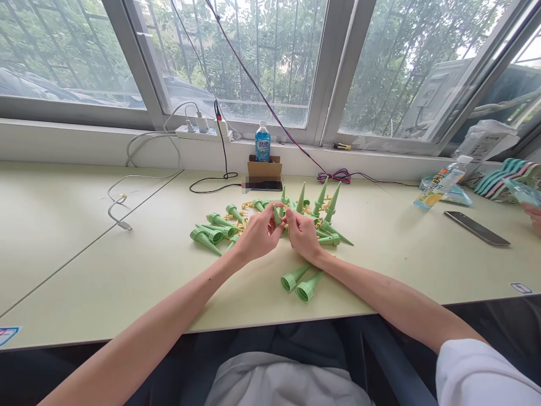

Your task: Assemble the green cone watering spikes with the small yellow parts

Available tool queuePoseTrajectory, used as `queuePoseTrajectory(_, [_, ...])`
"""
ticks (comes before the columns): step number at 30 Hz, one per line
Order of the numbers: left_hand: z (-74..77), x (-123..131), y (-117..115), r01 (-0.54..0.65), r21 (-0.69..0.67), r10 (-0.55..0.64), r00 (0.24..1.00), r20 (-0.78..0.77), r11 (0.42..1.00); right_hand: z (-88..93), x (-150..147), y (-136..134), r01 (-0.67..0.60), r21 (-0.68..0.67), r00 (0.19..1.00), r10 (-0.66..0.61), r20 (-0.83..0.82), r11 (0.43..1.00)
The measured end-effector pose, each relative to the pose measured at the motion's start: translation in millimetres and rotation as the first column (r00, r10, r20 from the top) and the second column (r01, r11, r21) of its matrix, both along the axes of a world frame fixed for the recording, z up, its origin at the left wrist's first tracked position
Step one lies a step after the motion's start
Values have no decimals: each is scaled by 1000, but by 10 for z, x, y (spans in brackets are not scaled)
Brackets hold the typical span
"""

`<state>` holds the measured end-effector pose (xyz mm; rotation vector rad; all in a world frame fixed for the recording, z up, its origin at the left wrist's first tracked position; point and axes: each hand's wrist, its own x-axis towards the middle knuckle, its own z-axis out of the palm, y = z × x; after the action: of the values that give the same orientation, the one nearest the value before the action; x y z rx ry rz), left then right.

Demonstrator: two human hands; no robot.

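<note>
A green plastic watering spike (276,214) with a tapered tip is pinched between the thumb and fingers of my left hand (258,234). Close against it, my right hand (302,234) has its fingers closed; what they grip is hidden behind them. Around both hands lie several more green spikes, such as a lying one (205,241) on the left and an upright one (333,198) on the right. Small yellow plastic parts (247,204) are scattered among them. Below my right wrist, two spikes (307,289) lie with their threaded open ends towards me.
Behind the pile are a dark phone (264,185), a cardboard box (264,169) and a blue bottle (262,144). A white cable (122,217) lies left. To the right are a drink bottle (442,186), another phone (477,228), hangers (505,177) and another person's hand (533,217).
</note>
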<state>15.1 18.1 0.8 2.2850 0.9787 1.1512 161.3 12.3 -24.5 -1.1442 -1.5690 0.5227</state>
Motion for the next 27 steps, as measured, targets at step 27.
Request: queuePoseTrajectory(27, [7, -38, 4, -18, 53, 16, 999, 49, 998, 26, 19, -1, 14, 78, 998, -19, 65, 997])
